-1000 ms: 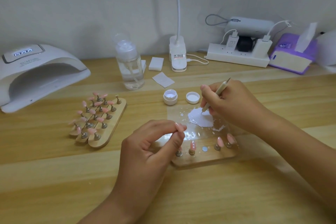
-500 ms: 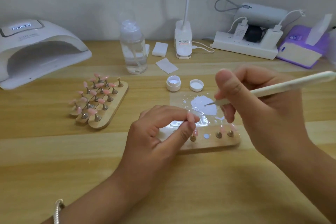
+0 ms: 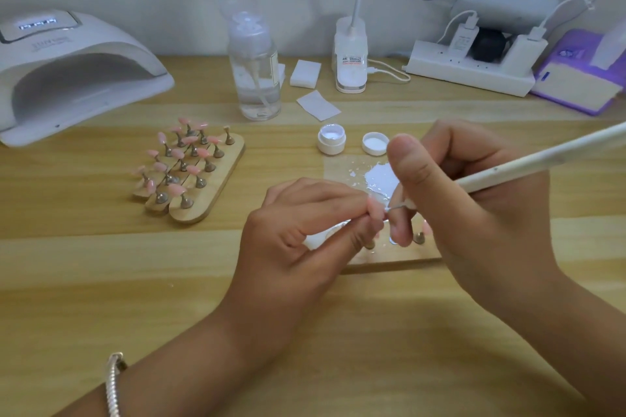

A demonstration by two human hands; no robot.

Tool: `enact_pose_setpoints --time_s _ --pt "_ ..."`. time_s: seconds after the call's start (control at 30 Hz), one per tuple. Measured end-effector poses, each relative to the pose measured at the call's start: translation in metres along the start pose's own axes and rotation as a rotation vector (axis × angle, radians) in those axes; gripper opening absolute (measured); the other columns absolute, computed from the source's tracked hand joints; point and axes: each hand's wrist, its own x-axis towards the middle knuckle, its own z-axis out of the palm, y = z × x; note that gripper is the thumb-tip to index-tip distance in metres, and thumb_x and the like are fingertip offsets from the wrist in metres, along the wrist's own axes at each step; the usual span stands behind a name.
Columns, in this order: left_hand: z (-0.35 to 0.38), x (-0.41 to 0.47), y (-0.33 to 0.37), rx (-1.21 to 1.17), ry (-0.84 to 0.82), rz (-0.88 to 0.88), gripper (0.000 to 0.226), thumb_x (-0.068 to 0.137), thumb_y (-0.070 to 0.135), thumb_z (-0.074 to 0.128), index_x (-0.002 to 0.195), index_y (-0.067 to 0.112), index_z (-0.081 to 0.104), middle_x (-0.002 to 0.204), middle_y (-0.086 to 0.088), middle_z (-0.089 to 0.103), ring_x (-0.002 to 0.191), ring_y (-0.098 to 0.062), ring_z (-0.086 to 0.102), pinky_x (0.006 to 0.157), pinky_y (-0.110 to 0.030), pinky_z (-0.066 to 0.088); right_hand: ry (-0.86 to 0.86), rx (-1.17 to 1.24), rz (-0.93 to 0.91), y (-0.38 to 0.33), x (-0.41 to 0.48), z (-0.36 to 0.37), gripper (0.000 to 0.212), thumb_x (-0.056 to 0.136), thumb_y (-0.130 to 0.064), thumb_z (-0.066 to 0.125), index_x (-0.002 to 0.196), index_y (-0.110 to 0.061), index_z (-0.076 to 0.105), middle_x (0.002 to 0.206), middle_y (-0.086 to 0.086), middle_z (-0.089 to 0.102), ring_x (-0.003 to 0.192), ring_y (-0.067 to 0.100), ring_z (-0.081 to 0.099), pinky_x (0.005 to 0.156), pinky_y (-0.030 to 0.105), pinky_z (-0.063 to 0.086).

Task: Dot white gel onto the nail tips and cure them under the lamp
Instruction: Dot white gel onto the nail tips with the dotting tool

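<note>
The slim white dotting pen (image 3: 528,168) is lying along a slanted axis, its back end rising toward the upper right edge of view and its fine metal point aiming down and left. The right hand (image 3: 474,210) is closing thumb and fingers round the pen's lower part, so most of the shaft is sticking out behind the grip. The pen's point is touching the small pink nail tip (image 3: 375,207), which the left hand (image 3: 298,240) is pinching between thumb and forefinger above the pale wooden holder strip (image 3: 389,259). Just behind the hands, a white gel puddle (image 3: 382,178) is sitting on a clear palette. The white arched curing lamp (image 3: 74,78) is standing far left on the wooden table (image 3: 101,264).
</note>
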Motion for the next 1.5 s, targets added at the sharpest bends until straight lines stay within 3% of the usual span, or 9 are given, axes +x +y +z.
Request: enact_pose_setpoints --time_s 0.3,0.97,1.2,1.33,1.5 --pt "0.0 0.0 0.001 0.027 0.005 -0.001 0.011 0.088 0.022 0.068 0.083 0.019 0.078 0.087 0.015 0.073 0.093 -0.01 0.068 0.09 -0.044 0.044 -0.005 -0.072 -0.032 0.001 -0.002 0.001 0.038 0.096 -0.018 0.063 0.061 -0.015 0.048 0.045 0.002 0.058 0.036 0.011 0.053 0.042 0.015 0.04" --pt "0.0 0.0 -0.001 0.047 0.005 0.004 0.011 0.088 0.021 0.069 0.084 0.019 0.078 0.089 0.014 0.074 0.092 -0.01 0.068 0.089 -0.04 0.043 -0.029 -0.112 -0.047 0.002 -0.002 0.001 0.037 0.092 -0.022 0.062 0.06 -0.011 0.048 0.046 0.0 0.059 0.037 0.006 0.052 0.044 0.014 0.04" --pt "0.001 -0.001 -0.001 0.01 0.032 -0.013 0.008 0.086 0.021 0.071 0.089 0.022 0.078 0.089 0.015 0.074 0.094 -0.012 0.069 0.09 -0.043 0.044 0.018 0.039 -0.014 -0.003 0.004 -0.005 0.04 0.09 -0.021 0.064 0.058 -0.01 0.043 0.043 -0.006 0.05 0.032 0.02 0.05 0.043 0.017 0.039" --pt "0.002 -0.002 -0.003 -0.014 0.045 -0.006 0.007 0.086 0.021 0.072 0.086 0.022 0.078 0.093 0.014 0.075 0.095 -0.013 0.069 0.088 -0.051 0.046 0.052 0.018 -0.072 -0.01 0.01 -0.01 0.041 0.089 -0.024 0.064 0.058 -0.012 0.041 0.046 0.011 0.04 0.033 0.023 0.039 0.041 0.02 0.033" --pt "0.004 -0.002 -0.005 -0.09 0.061 -0.048 0.006 0.085 0.025 0.074 0.089 0.023 0.077 0.096 0.015 0.073 0.096 -0.02 0.07 0.083 -0.06 0.048 0.111 -0.044 -0.068 -0.013 0.018 -0.018 0.043 0.088 -0.029 0.067 0.059 -0.013 0.04 0.05 0.014 0.034 0.038 0.025 0.028 0.039 0.02 0.025"
